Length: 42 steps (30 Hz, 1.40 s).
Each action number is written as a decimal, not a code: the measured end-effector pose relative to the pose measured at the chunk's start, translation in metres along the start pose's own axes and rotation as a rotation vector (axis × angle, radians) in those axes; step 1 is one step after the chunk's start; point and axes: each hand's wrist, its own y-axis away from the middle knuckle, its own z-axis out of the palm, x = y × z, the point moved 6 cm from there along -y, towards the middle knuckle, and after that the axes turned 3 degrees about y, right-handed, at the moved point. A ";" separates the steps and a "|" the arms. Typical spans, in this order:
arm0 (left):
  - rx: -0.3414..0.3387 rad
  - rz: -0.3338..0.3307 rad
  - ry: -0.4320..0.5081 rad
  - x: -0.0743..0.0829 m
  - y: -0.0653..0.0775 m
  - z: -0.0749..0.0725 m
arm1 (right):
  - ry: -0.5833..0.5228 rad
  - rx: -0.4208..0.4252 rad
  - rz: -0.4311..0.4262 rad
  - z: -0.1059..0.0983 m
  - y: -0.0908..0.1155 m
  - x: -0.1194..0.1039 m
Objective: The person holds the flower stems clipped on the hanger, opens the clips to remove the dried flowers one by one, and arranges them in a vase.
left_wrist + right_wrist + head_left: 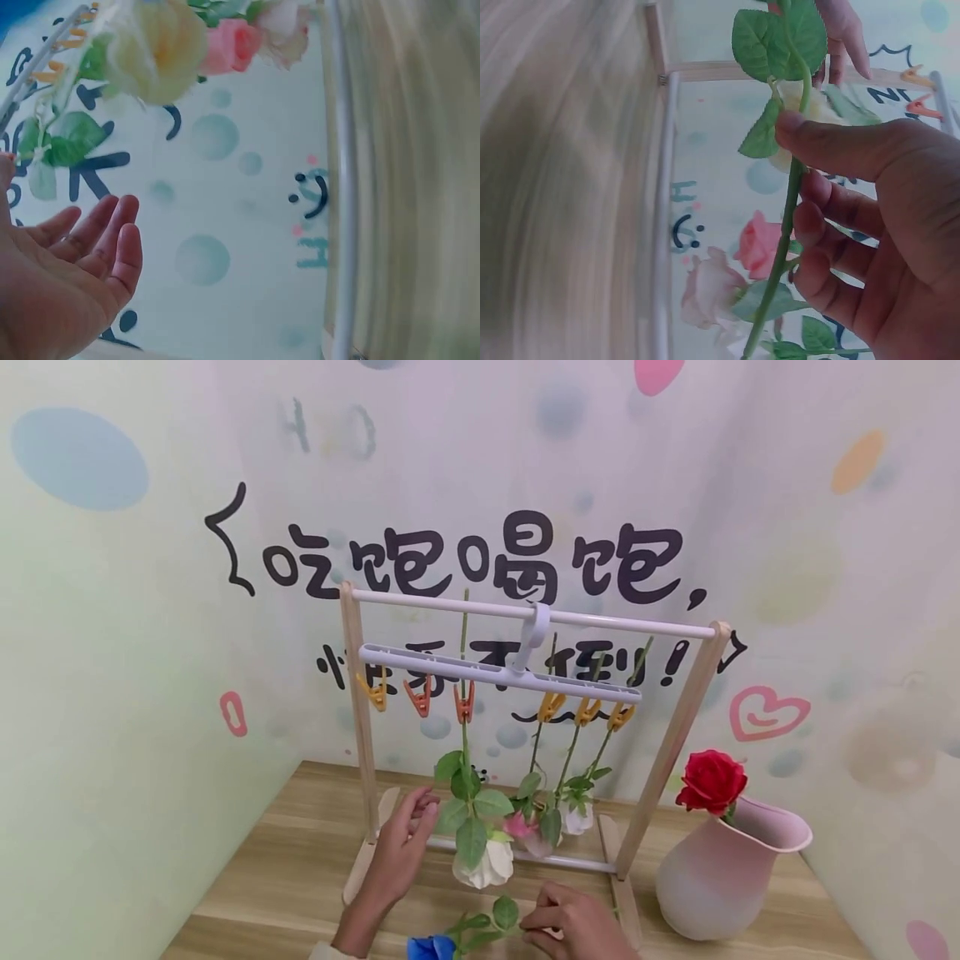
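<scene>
My right hand (577,922) pinches the green stem (787,217) of a blue rose (431,947) between thumb and fingers, low in front of the rack. The bloom points left, with leaves close to it. My left hand (405,843), fingers loosely bent, is beside the leaves of a white rose (486,864) hanging head down; its palm (60,300) holds nothing. That white rose hangs from a red-orange clip (464,703) on a white clip hanger (495,672). Further right, a pink rose (759,244) and pale roses (576,818) hang from yellow clips (587,712).
The hanger hooks over the top bar (637,624) of a wood-framed rack. A yellow clip (375,693) and an orange clip (420,697) at its left hold no stems. On the wooden table (277,835), a pinkish vase (712,885) with a red rose (712,782) stands right.
</scene>
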 end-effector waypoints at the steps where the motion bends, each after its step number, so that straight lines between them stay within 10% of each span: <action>1: -0.006 -0.014 0.013 0.006 -0.001 0.001 | -0.009 0.001 -0.001 -0.003 0.000 0.000; 9: -0.075 -0.086 0.074 0.039 -0.008 0.017 | -0.063 0.129 -0.020 -0.029 0.001 -0.001; 22: -0.027 -0.117 0.083 0.004 -0.018 0.040 | -0.153 0.256 0.098 -0.078 -0.001 0.005; 42: 0.051 -0.078 0.109 0.004 -0.016 0.043 | 0.133 0.883 0.239 -0.206 0.020 0.024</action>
